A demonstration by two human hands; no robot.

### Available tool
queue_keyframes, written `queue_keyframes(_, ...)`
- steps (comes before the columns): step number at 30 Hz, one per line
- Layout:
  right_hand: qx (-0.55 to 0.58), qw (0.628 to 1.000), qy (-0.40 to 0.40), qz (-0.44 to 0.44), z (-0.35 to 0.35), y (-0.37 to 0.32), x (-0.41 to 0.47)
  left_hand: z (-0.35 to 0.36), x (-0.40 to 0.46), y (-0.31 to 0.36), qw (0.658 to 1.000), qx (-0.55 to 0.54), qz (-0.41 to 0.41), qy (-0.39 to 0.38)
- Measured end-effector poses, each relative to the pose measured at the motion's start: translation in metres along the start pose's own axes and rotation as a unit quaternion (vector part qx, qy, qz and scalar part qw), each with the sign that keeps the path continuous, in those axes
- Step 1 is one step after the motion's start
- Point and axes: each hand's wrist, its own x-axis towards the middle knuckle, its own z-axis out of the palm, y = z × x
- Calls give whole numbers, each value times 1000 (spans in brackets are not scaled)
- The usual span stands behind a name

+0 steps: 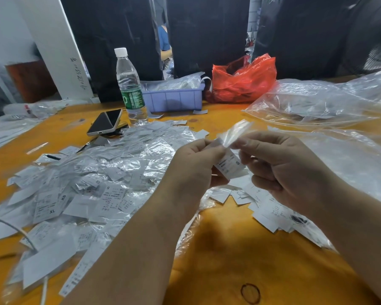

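Two hands work above the orange table (229, 249). Left hand (194, 166) pinches the upper end of an S size label (229, 165); right hand (290, 170) pinches a small clear sleeve (237, 132), touching the label's top. Both items weightless, limp; film likely slippery: hold by edges. Beyond: heaped labels (86, 194), phone (105, 123), water bottle (130, 84), lilac tray (174, 97), red bag (244, 80).

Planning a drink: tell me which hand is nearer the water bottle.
Left. The left hand is in front and right of the water bottle; the right hand is farther right.
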Motion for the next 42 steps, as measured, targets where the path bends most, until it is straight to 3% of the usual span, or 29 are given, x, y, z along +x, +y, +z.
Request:
queue_keyframes(6, -56, 998, 17, 1, 0, 0, -1, -1, -1, 3, 999, -53, 10, -7)
queue_keyframes(13, -79, 997, 19, -3, 0, 1, -1, -1, -1, 0, 999, 31, 31, 5)
queue_keyframes(20, -150, 988, -42, 15, -1, -5, -1, -5, 0, 1, 987, 145, 67, 35)
queue_keyframes(25, -206, 974, -68, 60, -7, -7, -1, -7, 0, 2, 981, 191, 28, 12)
queue_keyframes(29, -155, 986, -19, 54, -7, -8, 1, -9, 0, 3, 994, 112, 5, 12)
queue_keyframes(35, 2, 998, 55, 36, -7, -4, 3, -7, 2, 9, 992, -111, -28, 55)
queue_keyframes(42, 59, 995, 63, 48, -6, 1, 5, 2, -2, 5, 988, -140, -50, 37)
